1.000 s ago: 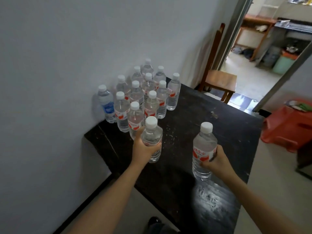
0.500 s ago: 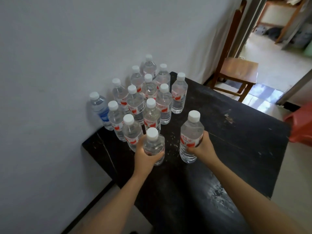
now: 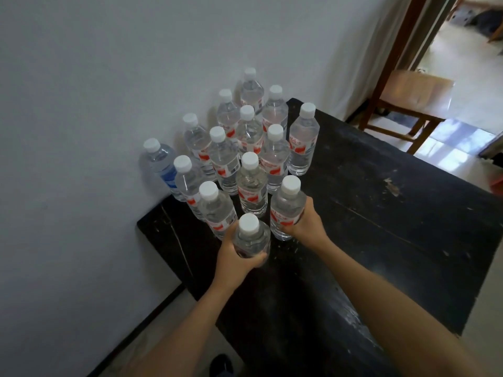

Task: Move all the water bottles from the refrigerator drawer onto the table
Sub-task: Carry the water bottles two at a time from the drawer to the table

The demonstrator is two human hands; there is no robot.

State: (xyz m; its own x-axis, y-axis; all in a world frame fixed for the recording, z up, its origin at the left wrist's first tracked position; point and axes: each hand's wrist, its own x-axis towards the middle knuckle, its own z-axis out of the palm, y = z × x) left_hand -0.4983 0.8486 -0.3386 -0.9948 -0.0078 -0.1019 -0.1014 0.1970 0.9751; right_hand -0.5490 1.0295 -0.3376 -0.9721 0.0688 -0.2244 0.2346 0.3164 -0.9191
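The one camera sits on my head. It looks forward and steeply down at the near corner of the table (image 3: 381,240), close above the bottles (image 3: 251,186). The wide lens also takes in the wall (image 3: 81,131) at left and a doorway (image 3: 462,36) at far right.

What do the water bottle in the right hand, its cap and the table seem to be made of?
Water bottle in the right hand: clear plastic, glossy; the wall is see-through and catches highlights. Cap: opaque white plastic, probably, with a matte look. Table: likely wood under dark paint or stain, worn; scratches and a pale chip show.
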